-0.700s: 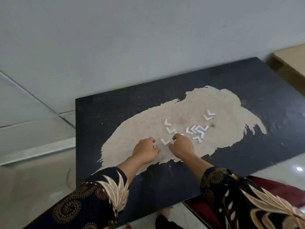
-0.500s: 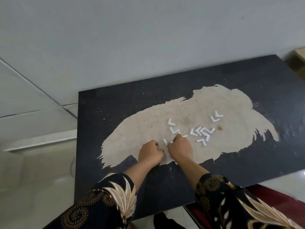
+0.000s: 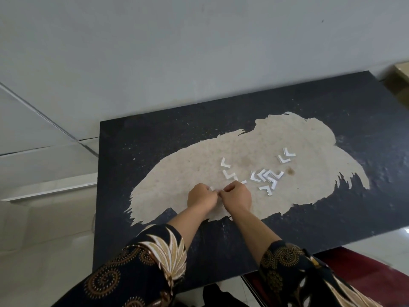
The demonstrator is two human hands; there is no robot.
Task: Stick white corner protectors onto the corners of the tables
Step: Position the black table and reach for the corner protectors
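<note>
Head view: black table [image 3: 143,147] stood against a grey wall [image 3: 199,52], with a big pale patch [image 3: 188,165] across its top. Left hand [image 3: 201,197] and right hand [image 3: 236,196] rested knuckles-up on the patch, fingertips meeting. Fingers of both were curled, pinching one small white protector [image 3: 215,190] between them, mostly hidden. Loose protectors [image 3: 266,177] lay on the patch: a cluster just beyond the right hand, two further right, two above the hands. Patterned sleeves [image 3: 155,262] showed at the bottom edge.
</note>
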